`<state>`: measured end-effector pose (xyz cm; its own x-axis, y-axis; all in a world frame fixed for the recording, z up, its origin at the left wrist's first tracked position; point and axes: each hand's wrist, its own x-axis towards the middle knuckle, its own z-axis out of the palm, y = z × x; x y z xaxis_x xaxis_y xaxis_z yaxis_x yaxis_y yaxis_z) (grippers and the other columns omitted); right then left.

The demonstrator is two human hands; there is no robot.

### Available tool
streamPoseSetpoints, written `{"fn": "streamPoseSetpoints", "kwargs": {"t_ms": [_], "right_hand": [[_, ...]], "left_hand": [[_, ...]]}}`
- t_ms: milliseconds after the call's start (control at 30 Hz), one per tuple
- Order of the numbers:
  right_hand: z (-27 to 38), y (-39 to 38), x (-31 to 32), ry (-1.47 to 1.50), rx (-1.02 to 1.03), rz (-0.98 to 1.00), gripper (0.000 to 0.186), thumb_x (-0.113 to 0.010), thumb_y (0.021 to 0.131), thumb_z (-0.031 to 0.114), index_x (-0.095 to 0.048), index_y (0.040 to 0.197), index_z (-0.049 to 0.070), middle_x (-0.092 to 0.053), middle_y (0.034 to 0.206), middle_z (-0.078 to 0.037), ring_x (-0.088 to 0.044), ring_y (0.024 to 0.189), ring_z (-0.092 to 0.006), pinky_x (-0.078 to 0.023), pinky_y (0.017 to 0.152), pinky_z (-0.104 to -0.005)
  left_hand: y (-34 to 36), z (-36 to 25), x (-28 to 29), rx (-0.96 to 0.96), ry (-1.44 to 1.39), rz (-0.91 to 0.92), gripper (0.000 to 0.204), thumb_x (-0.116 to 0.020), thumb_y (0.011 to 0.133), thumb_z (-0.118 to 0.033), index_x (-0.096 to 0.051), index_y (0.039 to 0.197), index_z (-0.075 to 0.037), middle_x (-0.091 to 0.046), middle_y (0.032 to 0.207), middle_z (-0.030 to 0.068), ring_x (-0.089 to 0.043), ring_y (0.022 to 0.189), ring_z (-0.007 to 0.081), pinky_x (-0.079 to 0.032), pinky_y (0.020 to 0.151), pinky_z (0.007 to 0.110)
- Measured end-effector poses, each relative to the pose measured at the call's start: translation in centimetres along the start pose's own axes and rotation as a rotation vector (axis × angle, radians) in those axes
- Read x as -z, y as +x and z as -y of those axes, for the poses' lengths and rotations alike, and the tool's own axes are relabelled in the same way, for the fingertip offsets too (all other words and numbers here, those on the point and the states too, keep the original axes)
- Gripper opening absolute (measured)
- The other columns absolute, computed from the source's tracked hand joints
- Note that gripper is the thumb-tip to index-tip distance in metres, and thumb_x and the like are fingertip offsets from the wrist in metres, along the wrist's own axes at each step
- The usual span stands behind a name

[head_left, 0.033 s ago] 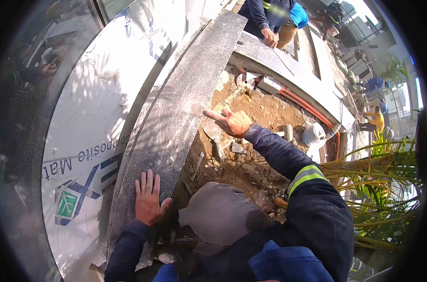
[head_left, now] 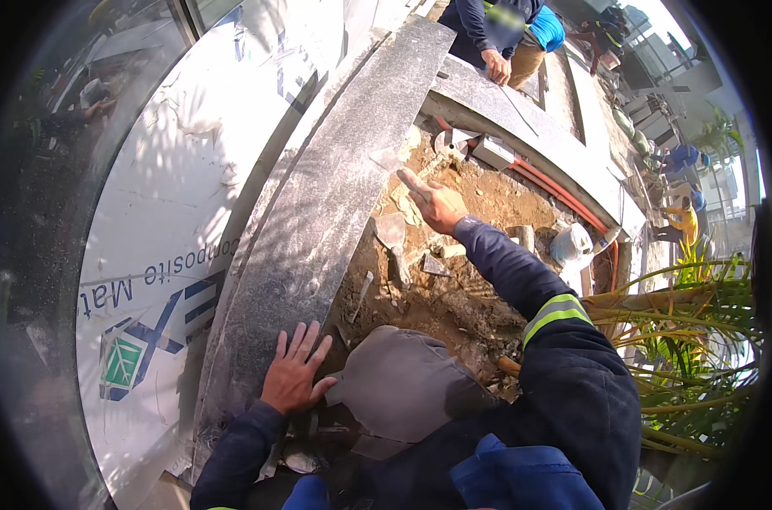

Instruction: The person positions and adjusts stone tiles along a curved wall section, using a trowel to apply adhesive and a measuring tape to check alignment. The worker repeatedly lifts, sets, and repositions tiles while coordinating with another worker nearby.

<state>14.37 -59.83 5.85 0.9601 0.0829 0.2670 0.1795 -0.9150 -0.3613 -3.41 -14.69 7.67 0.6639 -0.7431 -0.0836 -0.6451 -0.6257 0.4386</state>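
A long grey stone slab (head_left: pixel 318 200) runs from near my left arm toward the far side. My left hand (head_left: pixel 298 371) rests on its near right edge, open, palm down and fingers spread. Over the slab's right edge, my right hand (head_left: pixel 438 206) is closed with its index finger stretched forward. A thin, pale flat blade (head_left: pixel 386 160) shows at that fingertip against the stone; its handle is hidden in the hand. Below the right hand, a trowel (head_left: pixel 393 234) lies on the dirt.
Orange pipes (head_left: pixel 556 189) run beside a second slab (head_left: pixel 564 140); a white bucket (head_left: pixel 570 245) stands in the dirt (head_left: pixel 488 200). A co-worker's hand (head_left: pixel 494 66) is over that slab. White printed boards (head_left: pixel 161 221) line the left; palm fronds (head_left: pixel 692 340) hang at right.
My right hand has moved up and away along the slab edge, the blade with it. My left hand has slid right, onto the slab's edge. The view has shifted slightly.
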Motion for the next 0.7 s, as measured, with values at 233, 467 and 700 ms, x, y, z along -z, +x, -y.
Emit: {"fn": "streamPoseSetpoints", "kwargs": {"t_ms": [233, 467, 700], "right_hand": [[7.8, -0.2, 2.6, 0.208, 0.317, -0.422, 0.052, -0.053, 0.104, 0.021, -0.044, 0.153, 0.008, -0.065, 0.122, -0.023, -0.069, 0.093, -0.0439, -0.054, 0.088, -0.0435], [0.5, -2.8, 0.6, 0.402, -0.3, -0.241, 0.05, -0.048, 0.107, 0.027, -0.045, 0.149, -0.001, -0.058, 0.139, -0.028, -0.06, 0.125, -0.041, -0.047, 0.104, -0.0416], [-9.3, -14.8, -7.5, -0.121, -0.594, 0.176, 0.057, -0.04, 0.108, 0.04, -0.038, 0.157, 0.012, -0.058, 0.14, -0.026, -0.062, 0.12, -0.0419, -0.047, 0.102, -0.0483]], "left_hand": [[-1.7, 2.5, 0.9, 0.241, -0.06, -0.32, 0.073, -0.056, 0.1, -0.041, -0.034, 0.154, 0.003, -0.028, 0.163, 0.0246, -0.025, 0.152, 0.0415, -0.02, 0.122, 0.057], [-2.1, 5.2, 1.3, 0.413, 0.267, -0.173, 0.085, -0.046, 0.101, -0.055, -0.026, 0.157, 0.005, -0.022, 0.165, 0.0252, -0.018, 0.154, 0.0417, -0.014, 0.124, 0.057], [16.2, -1.7, -1.8, 0.001, 0.087, -0.187, 0.09, -0.044, 0.098, -0.065, -0.03, 0.155, 0.005, -0.025, 0.165, 0.0217, -0.018, 0.155, 0.0355, -0.015, 0.125, 0.054]]}}
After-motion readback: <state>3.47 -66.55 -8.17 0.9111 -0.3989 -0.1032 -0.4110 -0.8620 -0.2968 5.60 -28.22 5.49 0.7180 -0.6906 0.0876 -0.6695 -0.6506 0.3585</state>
